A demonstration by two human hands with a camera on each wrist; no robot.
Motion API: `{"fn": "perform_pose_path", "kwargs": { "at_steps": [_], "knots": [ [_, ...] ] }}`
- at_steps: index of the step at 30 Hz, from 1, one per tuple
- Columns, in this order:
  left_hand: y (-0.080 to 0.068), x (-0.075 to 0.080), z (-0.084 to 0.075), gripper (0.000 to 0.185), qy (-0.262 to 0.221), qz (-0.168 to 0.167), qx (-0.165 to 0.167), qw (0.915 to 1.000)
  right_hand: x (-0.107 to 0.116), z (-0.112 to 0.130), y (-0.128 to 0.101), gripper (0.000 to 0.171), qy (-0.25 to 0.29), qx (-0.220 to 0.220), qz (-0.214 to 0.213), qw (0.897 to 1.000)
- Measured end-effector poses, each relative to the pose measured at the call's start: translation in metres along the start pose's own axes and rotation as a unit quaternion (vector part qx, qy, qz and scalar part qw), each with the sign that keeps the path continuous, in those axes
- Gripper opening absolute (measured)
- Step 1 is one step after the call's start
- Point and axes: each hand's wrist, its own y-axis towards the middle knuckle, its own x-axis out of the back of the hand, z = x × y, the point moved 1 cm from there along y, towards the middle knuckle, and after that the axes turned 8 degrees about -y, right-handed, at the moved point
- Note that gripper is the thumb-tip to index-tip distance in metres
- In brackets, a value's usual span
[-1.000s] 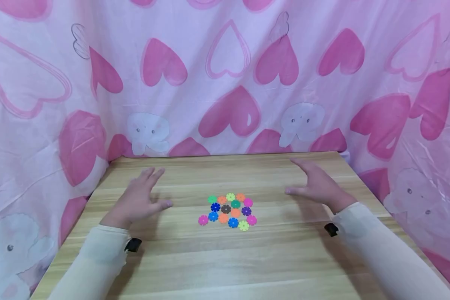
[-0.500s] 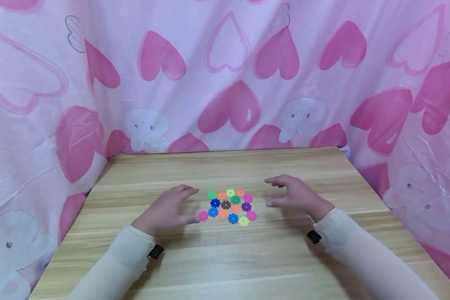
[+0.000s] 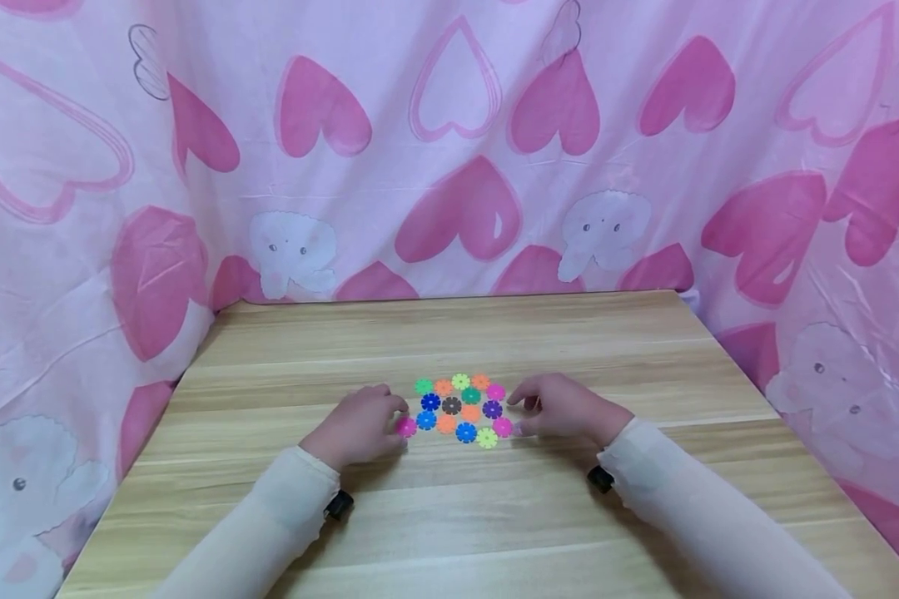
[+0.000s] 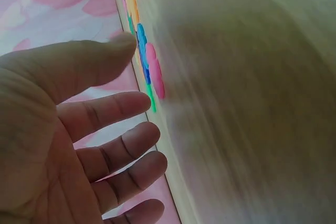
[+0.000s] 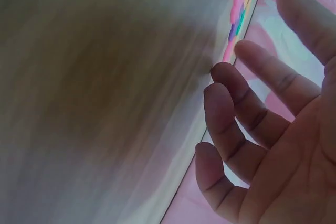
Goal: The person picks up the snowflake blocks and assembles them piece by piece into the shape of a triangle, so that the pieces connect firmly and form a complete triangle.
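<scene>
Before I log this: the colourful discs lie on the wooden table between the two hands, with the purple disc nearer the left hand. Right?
Wrong side: the head view shows the purple disc nearer the right hand. The colourful discs do lie on the wooden table between that hand and the left hand.

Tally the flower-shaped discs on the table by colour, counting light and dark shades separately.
Orange discs: 4
Pink discs: 3
Bright blue discs: 2
Yellow-green discs: 2
Dark blue disc: 1
Light green disc: 1
Dark green disc: 1
Brown disc: 1
Purple disc: 1
Total: 16
</scene>
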Motion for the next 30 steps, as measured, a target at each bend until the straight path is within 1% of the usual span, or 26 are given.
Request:
{"fn": "perform_pose_path", "kwargs": {
  "at_steps": [5,14,17,21,25,27,29,30],
  "knots": [
    [0.006,-0.001,-0.005,0.031,0.012,0.012,0.016,0.9997,-0.006,0.009,0.003,0.031,-0.014,-0.010,0.015,1.000],
    [0.018,-0.007,-0.007,0.016,0.017,0.022,0.030,0.9992,-0.015,0.029,0.009,0.020,-0.095,-0.010,0.005,0.995],
    [0.019,-0.006,-0.010,0.014,0.010,0.027,0.039,0.9988,-0.015,0.034,0.010,0.019,-0.104,-0.014,0.009,0.994],
    [0.019,-0.005,-0.011,0.017,-0.023,0.033,0.056,0.9976,-0.014,0.039,0.009,0.021,-0.087,-0.031,0.024,0.995],
    [0.016,-0.006,-0.012,0.017,-0.058,0.045,0.056,0.9957,-0.014,0.040,0.007,0.024,-0.057,-0.038,0.037,0.997],
    [0.014,-0.005,-0.013,0.014,-0.064,0.045,0.049,0.9957,-0.013,0.041,0.005,0.023,-0.032,-0.033,0.039,0.998],
    [0.012,-0.002,-0.014,0.014,-0.073,0.037,0.040,0.9958,-0.010,0.043,0.002,0.022,-0.005,-0.024,0.034,0.999],
    [0.011,0.000,-0.015,0.014,-0.085,0.030,0.036,0.9952,-0.008,0.045,0.001,0.022,0.010,-0.011,0.026,1.000]
  ]
}}
